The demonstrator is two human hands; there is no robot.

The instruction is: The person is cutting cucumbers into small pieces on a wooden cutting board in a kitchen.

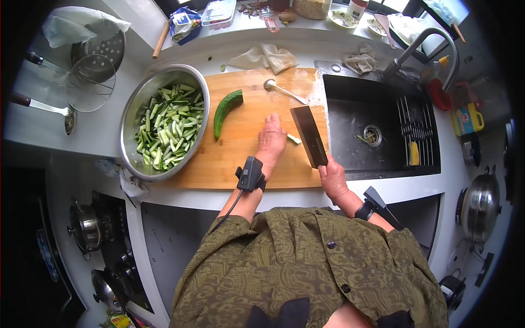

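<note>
My right hand (334, 178) grips the handle end of a dark-bladed cleaver (309, 137), its broad blade pointing away over the right side of the wooden cutting board (233, 164). On the board, my left hand (272, 133) is spread low with the fingers pointing away; whether anything lies under it is hidden. A small pale cucumber piece (294, 139) lies just right of it. Left of that hand rests a curved green cucumber length (227, 112), cut at its far end. A metal spoon (285, 91) lies near the far edge. Cut cucumber sticks (170, 131) fill much of a steel bowl (206, 88).
The bowl overlaps the board's left side. A black sink (352, 160) with a faucet (424, 41) adjoins the board's right. Crumpled cloths (270, 57) lie behind the board. A wire strainer (91, 83) stands at far left; pots (86, 227) are on the hob below.
</note>
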